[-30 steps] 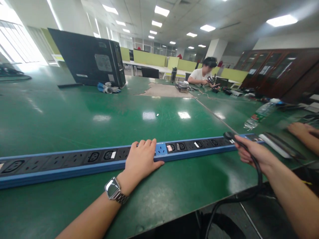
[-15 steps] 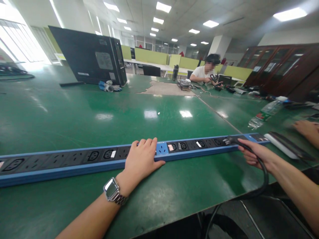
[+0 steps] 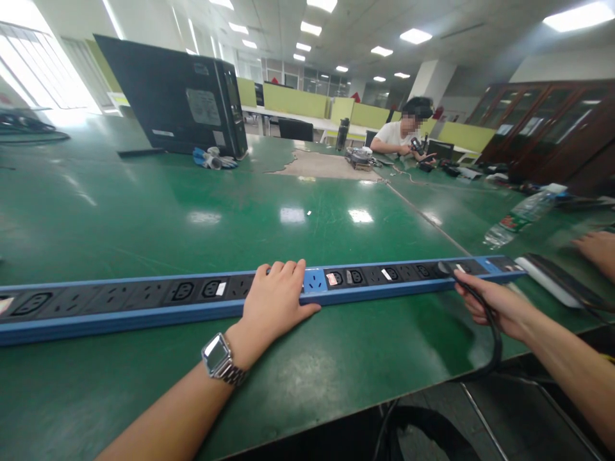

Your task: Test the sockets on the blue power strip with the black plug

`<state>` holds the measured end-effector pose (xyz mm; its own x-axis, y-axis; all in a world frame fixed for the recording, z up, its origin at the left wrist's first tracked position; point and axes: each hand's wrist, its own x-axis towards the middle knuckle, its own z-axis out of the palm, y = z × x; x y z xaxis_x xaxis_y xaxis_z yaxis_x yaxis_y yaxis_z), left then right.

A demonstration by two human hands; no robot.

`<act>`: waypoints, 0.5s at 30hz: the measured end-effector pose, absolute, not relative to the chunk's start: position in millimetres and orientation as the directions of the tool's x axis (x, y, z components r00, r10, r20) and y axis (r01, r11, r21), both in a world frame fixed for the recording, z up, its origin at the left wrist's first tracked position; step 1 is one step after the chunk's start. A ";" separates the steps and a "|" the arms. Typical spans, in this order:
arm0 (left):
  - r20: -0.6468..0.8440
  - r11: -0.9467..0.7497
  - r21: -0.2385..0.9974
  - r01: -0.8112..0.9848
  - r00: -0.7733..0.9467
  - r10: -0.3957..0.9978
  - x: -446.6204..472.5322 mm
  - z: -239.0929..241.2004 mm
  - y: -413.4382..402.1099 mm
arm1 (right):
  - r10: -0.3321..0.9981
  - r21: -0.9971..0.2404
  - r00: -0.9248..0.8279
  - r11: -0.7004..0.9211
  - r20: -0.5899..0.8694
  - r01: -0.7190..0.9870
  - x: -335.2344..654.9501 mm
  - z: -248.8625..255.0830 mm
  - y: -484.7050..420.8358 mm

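Observation:
A long blue power strip (image 3: 158, 317) with black socket inserts lies across the green table. My left hand (image 3: 276, 298), with a watch on its wrist, is closed over the strip's middle; the fingers reach the far edge and the thumb lies along the near side. My right hand (image 3: 497, 299) grips a black power plug (image 3: 446, 269), which lies against the sockets near the strip's right end. The prongs are out of sight, and I cannot tell how deep the plug sits. Its black cord (image 3: 494, 342) loops down below my right hand.
A black computer tower (image 3: 168, 99) stands at the back left, with gloves (image 3: 214, 158) beside it. A water bottle (image 3: 523, 216) and a white-and-black device (image 3: 552, 282) are at the right. Another person's hand (image 3: 596, 246) shows there. A seated person (image 3: 396, 137) is across the table.
My right hand has brought the plug down onto the sockets; its prongs showed before and are now hidden. My left hand keeps its hold on the strip. The view has shifted slightly.

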<state>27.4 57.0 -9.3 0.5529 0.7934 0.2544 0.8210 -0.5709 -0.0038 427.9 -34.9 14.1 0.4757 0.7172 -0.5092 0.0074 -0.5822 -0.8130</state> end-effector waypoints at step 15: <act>0.298 -0.617 0.083 0.783 0.572 0.765 24.9 -9.6 54.8 | 0.837 -0.867 0.267 -0.499 -0.477 0.016 285.1 39.1 6.5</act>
<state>24.9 54.8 -9.6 0.5716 0.7646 0.2977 0.7825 -0.6171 0.0827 285.1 6.5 39.1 0.2669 0.8374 -0.4770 0.0163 -0.4988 -0.8665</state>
